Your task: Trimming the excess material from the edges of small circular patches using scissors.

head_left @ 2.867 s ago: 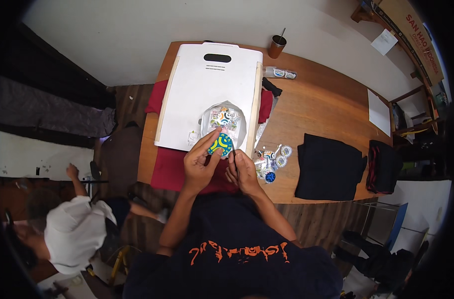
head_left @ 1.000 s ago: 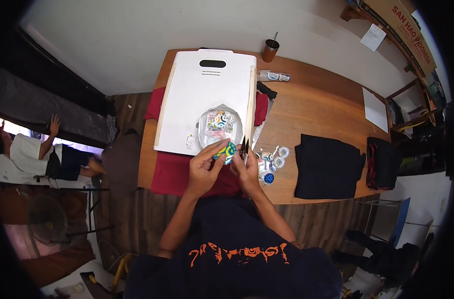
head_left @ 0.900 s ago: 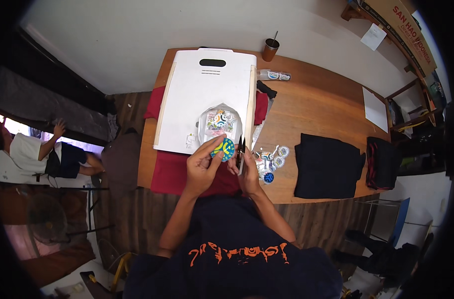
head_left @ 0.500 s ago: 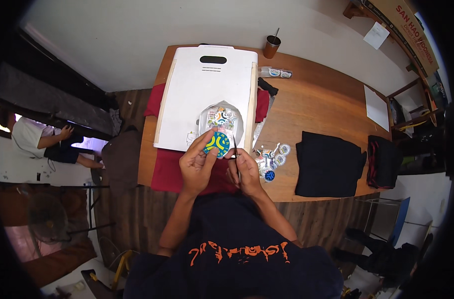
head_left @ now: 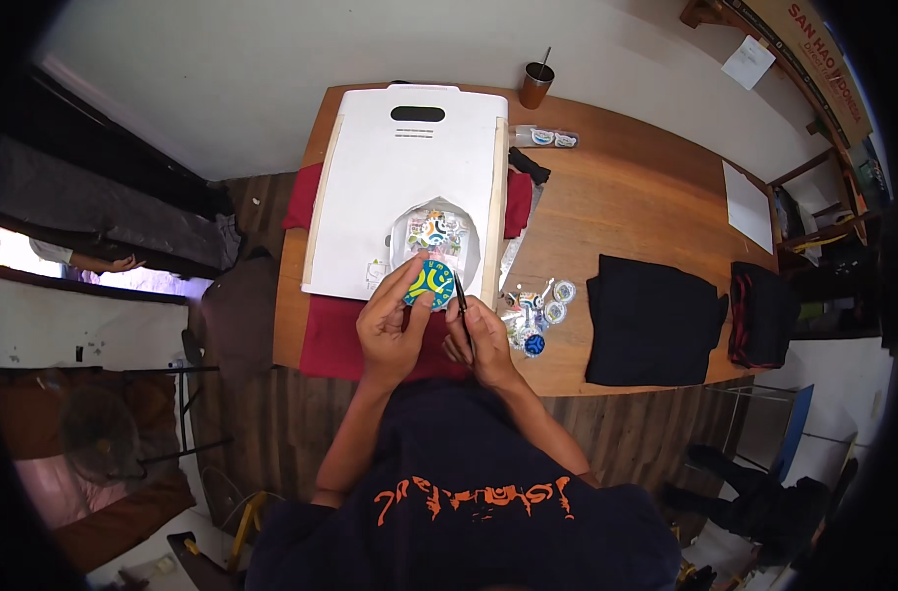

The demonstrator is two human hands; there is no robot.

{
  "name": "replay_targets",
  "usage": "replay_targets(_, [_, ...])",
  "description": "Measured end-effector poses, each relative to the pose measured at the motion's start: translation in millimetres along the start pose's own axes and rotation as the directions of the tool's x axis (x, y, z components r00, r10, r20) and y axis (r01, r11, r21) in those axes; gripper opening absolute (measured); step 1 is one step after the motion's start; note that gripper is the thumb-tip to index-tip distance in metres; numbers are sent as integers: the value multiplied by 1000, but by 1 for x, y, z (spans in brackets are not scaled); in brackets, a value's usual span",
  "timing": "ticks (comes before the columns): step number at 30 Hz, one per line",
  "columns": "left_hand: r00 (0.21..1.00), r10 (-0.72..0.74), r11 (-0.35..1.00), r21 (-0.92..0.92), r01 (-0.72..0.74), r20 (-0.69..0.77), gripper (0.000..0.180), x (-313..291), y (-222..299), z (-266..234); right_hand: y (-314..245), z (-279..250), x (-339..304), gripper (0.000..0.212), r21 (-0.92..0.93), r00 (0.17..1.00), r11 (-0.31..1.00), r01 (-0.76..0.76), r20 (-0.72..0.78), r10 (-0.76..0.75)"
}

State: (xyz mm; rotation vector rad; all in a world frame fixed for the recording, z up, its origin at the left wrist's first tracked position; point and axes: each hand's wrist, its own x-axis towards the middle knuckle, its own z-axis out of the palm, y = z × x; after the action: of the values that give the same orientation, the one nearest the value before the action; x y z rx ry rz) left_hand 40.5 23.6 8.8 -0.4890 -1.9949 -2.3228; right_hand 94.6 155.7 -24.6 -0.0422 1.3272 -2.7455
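My left hand (head_left: pixel 388 333) pinches a round teal-and-blue disc (head_left: pixel 430 284) with a yellow-green pattern, which looks like a sticker or badge. Thumb and forefinger hold it by the left side. In my right hand (head_left: pixel 483 345) is a slim dark pointed tool (head_left: pixel 462 301); whether it is tweezers or scissors, I cannot tell. Its tip is at the disc's right edge, and contact is unclear. Just beyond the disc, shiny printed pieces (head_left: pixel 437 234) show within a round pale opening on the white board (head_left: pixel 399 167).
Shiny stickers and discs (head_left: pixel 537 310) lie right of my hands. Folded black cloth (head_left: pixel 646 320) is farther right, and red cloth (head_left: pixel 340 335) pokes out under the board. A brown cup (head_left: pixel 535 87) stands at the back. Another person's arm (head_left: pixel 99 262) shows at far left.
The dark tool has tilted, its tip shifting slightly left toward the disc's edge. My left hand keeps its pinch. At far left, the other person has mostly moved out of view.
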Motion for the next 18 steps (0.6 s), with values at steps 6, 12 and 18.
replay_targets(6, [1000,11,1000,15,-11,7,40,0,-1,2,5,-1,-1,37,9,1000,1000,-8,-13,8])
replay_targets(12, [1000,12,999,39,-12,-3,40,-1,-2,1,7,-2,-2,37,6,1000,1000,-18,-12,18])
replay_targets(18, [998,49,999,15,-49,-29,41,-1,-5,3,11,-4,-1,36,12,1000,1000,-13,-19,13])
